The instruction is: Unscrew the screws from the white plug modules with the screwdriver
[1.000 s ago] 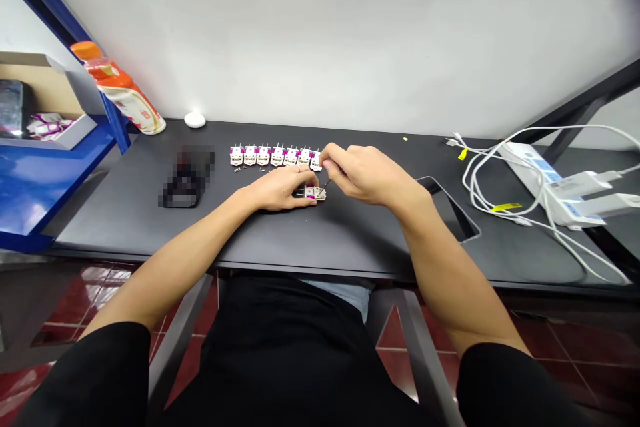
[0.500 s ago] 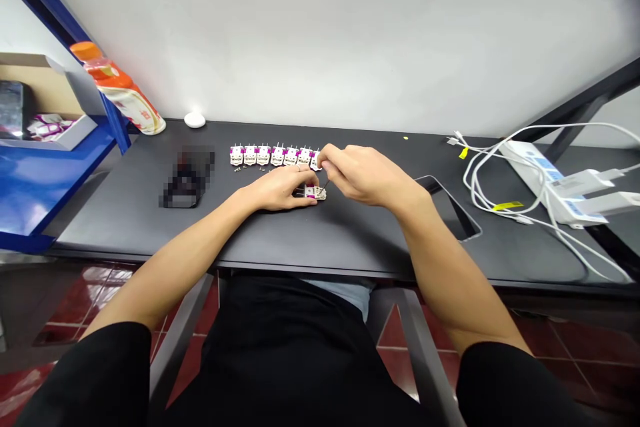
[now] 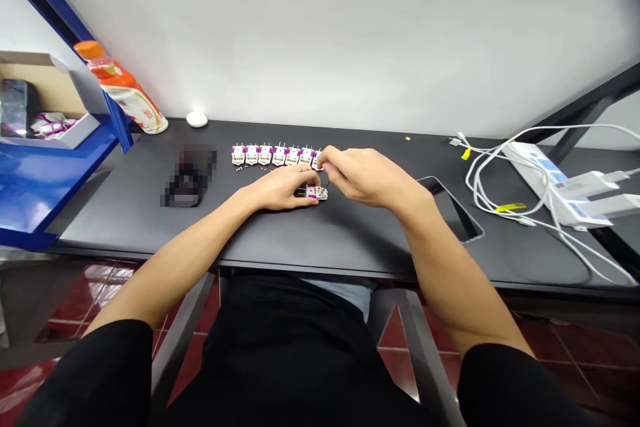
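My left hand [image 3: 285, 188] is closed on a small white-and-purple plastic part with metal pins [image 3: 317, 193], pinning it down on the black table between thumb and fingers. Above it, my right hand [image 3: 357, 175] grips a screwdriver [image 3: 327, 185]; only its thin dark shaft shows, slanting down to the part, while the handle is hidden in my fingers. Just behind both hands stands a row of several similar white-and-purple parts [image 3: 265, 155], pins pointing to the wall. Tiny metal pieces [image 3: 239, 169], perhaps screws, lie in front of that row.
A phone [image 3: 453, 209] lies right of my right forearm. Farther right are white cables [image 3: 480, 177] and a power strip [image 3: 555, 183]. At left are a blurred-out dark object [image 3: 189, 177], a white oval object [image 3: 197, 119], an orange-capped bottle [image 3: 123, 88] and an open box [image 3: 75, 130].
The whole view has shifted very slightly. Both hands keep the same hold, with the screwdriver still at the white-and-purple part.
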The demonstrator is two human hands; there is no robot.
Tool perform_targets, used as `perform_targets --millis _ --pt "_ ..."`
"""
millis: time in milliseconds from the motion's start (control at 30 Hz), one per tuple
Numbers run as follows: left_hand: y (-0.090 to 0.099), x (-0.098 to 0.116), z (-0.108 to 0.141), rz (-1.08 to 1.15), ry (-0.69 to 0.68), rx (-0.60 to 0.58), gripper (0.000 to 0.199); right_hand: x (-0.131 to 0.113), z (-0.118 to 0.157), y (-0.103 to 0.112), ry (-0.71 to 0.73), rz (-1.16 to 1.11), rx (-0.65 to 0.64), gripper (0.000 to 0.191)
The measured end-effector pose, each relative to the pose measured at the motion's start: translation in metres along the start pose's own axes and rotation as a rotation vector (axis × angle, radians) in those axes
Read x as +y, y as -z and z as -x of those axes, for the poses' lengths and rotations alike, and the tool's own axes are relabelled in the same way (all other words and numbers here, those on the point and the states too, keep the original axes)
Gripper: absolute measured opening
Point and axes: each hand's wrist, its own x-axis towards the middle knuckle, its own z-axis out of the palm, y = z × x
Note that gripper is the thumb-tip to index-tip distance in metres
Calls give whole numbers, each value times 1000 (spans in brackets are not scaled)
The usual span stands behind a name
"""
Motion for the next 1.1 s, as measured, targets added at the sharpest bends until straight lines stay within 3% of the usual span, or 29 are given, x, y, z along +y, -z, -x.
perform_targets --millis 267,433,567,767,900,1100 --pt "-1 -1 1 -21 -16 11 35 0 2 -1 83 -65 23 16" --pt "-1 -2 0 -11 -13 -3 37 1 0 0 -11 1 -4 28" --pt "1 1 1 -14 2 -5 35 1 1 1 -4 -105 12 14" --pt "0 1 2 -23 -1 7 36 1 2 1 47 -90 38 11" --pt "-1 -1 1 -8 -8 12 37 2 1 -1 20 -32 23 21" --pt "0 1 1 -15 -2 10 35 4 1 -3 55 -69 57 19"
